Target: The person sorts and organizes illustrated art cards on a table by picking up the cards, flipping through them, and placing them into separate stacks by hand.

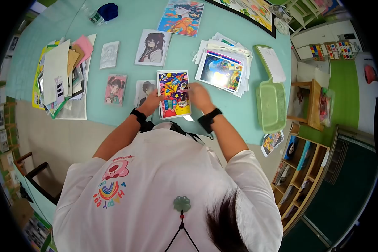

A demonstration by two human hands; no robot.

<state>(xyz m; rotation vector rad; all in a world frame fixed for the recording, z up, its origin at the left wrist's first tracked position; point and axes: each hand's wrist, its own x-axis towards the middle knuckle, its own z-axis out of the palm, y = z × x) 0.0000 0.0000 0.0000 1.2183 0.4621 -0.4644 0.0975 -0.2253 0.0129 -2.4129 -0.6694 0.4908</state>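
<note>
Between my hands is a colourful space picture [172, 107] with a rocket and an astronaut, upright in front of my body at the table edge. My left hand [152, 103] pinches its left edge. At its right edge my right hand [200, 97] has its fingers closed, slightly blurred. Partly behind my left hand lies a grey portrait picture [143, 89]. Further left is a pink picture of a girl [115, 89], with a pale line drawing [109, 54] above it. A picture of a long-haired girl [152, 47] lies beyond the space picture.
A stack of pictures [220, 71] lies right of centre, beside a green basket [271, 110] and its lid [269, 63]. Papers and folders [56, 77] pile up at the left. At the far side are a bottle [95, 17], a dark blue cloth item [108, 11] and a blue-orange picture [181, 17].
</note>
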